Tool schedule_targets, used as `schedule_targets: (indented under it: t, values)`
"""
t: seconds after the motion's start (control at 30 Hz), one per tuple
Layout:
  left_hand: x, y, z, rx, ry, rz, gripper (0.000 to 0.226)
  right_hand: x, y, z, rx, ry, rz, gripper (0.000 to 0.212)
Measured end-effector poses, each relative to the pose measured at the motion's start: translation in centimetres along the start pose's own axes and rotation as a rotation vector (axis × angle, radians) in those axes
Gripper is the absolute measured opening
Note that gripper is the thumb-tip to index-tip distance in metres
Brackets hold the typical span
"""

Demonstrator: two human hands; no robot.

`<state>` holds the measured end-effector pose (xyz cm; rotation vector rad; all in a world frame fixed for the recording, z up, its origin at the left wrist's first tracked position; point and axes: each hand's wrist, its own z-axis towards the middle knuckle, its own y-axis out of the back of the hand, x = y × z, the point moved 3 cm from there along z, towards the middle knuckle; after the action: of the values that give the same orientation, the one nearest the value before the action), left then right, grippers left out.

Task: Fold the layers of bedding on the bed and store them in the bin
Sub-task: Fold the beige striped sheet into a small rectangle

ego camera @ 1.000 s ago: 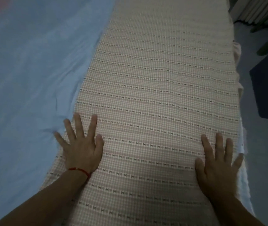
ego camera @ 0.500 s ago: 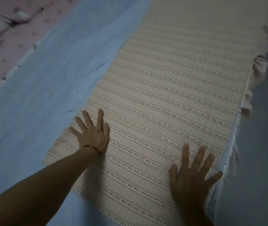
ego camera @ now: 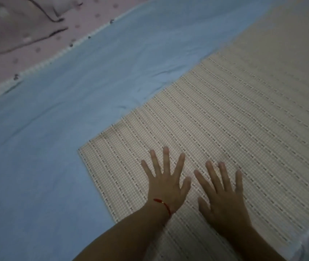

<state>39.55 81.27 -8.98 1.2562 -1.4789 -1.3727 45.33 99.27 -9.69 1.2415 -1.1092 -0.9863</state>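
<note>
Head view, dim light, slight blur.

Nearest: both forearms enter from the bottom edge. Left hand lies palm-down on the beige checked blanket, fingers straight and fanned apart, nothing held. A red string bracelet circles the left wrist. Right hand lies palm-down just beside it, to its right, fingers also straight and spread, holding nothing. The two hands are close together, thumbs near each other but apart. Both grips: flat and spread, pressing on cloth, pinching nothing.

Under the hands: the beige checked blanket, a long strip with dark dashed lines running along its length. It lies flat and extends from the bottom of the frame away toward the upper right. Its near left corner sits left of the left hand; the short edge runs from that corner down toward the left forearm. Whether the strip is more than one layer thick cannot be told.

Beyond and left: a light blue sheet spread beneath the blanket, covering the bed, with soft wrinkles near the blanket's long edge.

Farthest, upper left: a pink patterned cover with dark spots and a white trim along the line where it meets the blue sheet.
</note>
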Motion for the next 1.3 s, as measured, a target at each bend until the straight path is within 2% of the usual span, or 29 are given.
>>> schedule_targets:
  t: [0.27, 0.67, 0.8, 0.87, 0.93, 1.03, 1.1, 1.2, 1.3]
  values:
    - [0.5, -0.9, 0.7, -0.030, 0.062, -0.019, 0.073, 0.0, -1.5, 1.6, 0.014, 0.030, 0.018, 0.072]
    - [0.2, -0.9, 0.9, 0.077, 0.113, 0.077, 0.073, -0.5, -1.7, 1.5, 0.046, 0.084, 0.111, 0.077]
    - [-0.4, 0.3, 0.8, 0.107, 0.173, 0.131, 0.073, -1.0, -1.3, 1.6, 0.117, 0.122, 0.155, 0.079]
    - [-1.8, 1.4, -0.2, 0.084, 0.264, 0.121, 0.066, -1.0, -1.0, 1.4, 0.157, 0.139, 0.154, 0.079]
    - [-2.5, 2.1, -2.4, 0.029, 0.463, 0.079, 0.060, -1.0, -0.9, 1.4, 0.167, 0.136, 0.180, 0.076]
    - [-0.8, 3.1, -8.5, -0.171, 1.007, -0.076, 0.053, -0.9, -0.8, 1.5, 0.201, 0.138, 0.209, 0.080]
    - [1.1, 3.5, -12.6, -0.298, 1.296, -0.274, 0.051, -0.7, -0.8, 1.5, 0.242, 0.170, 0.196, 0.086]
    - [3.0, 2.9, -15.7, -0.290, 1.459, -0.649, 0.049, -0.9, -0.4, 1.6, 0.289, 0.200, 0.166, 0.089]
    - [4.0, 3.4, -16.4, -0.173, 1.435, -0.885, 0.043, -1.0, -0.2, 1.8, 0.295, 0.228, 0.164, 0.092]
